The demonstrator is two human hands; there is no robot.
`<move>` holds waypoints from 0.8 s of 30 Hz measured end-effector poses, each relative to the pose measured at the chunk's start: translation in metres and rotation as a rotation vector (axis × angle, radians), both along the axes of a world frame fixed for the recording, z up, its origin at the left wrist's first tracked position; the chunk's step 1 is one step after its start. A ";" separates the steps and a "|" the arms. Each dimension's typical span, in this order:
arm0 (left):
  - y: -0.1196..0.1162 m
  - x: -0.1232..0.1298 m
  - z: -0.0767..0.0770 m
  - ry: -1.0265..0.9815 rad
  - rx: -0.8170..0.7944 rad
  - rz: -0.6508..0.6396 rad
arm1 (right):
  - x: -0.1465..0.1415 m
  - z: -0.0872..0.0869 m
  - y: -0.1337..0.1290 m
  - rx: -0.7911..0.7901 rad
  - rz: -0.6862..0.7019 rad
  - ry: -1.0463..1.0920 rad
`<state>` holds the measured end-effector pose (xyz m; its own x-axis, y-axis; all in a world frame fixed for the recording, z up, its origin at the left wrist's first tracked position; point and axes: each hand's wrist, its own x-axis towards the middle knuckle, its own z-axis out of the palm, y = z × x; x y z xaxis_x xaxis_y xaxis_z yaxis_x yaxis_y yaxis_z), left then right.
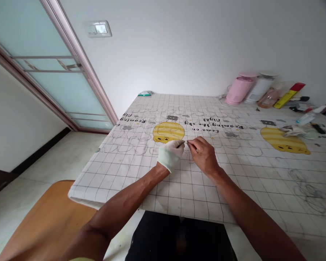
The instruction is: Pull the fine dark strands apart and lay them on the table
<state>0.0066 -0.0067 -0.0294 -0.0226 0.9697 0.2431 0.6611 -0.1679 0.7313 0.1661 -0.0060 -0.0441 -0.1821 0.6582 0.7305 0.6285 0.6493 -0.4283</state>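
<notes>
Fine work between the fingertips

A thin piece (186, 141) is at the middle of the table, between the fingertips of the two hands; it is too small for me to say what it is. The left hand (170, 152), in a pale glove, and the bare right hand (205, 156) are both closed in a pinch, and both seem to grip this piece. To do it well, I think, one hand should stay steady while the other makes only small moves, and the wrists should rest on the tablecloth (157, 197). The glove can make the left fingers less sensitive, so a light but firm pinch is better.

The left hand lies over the near edge of a printed yellow bear (168, 127). Loops of thin dark strands (309, 192) lie on the right; against the printed lines, a small dropped piece could be hard to find. Far to the right stand a pink device (239, 90), a white device (260, 87) and a yellow box (289, 96), well apart from the hands. A crumpled cloth (295, 129) lies nearer. Nothing blocks the fingers directly.
</notes>
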 end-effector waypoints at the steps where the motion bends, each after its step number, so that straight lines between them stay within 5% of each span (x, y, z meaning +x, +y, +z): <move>1: -0.001 0.000 -0.001 0.001 -0.003 0.002 | 0.003 -0.001 0.001 0.005 0.026 -0.018; 8: -0.001 0.000 -0.003 -0.103 -0.084 -0.039 | 0.025 0.002 0.014 -0.026 0.192 -0.079; 18: 0.003 -0.007 0.004 -0.315 -0.137 -0.026 | 0.034 0.025 0.007 -0.469 0.231 0.343; 24: 0.002 -0.004 0.001 -0.232 -0.127 -0.020 | 0.021 0.012 0.006 -0.231 0.103 0.107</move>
<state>0.0023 -0.0046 -0.0289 -0.0445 0.9930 0.1097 0.4709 -0.0760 0.8789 0.1868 -0.0004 -0.0317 -0.1866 0.7918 0.5816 0.5071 0.5847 -0.6332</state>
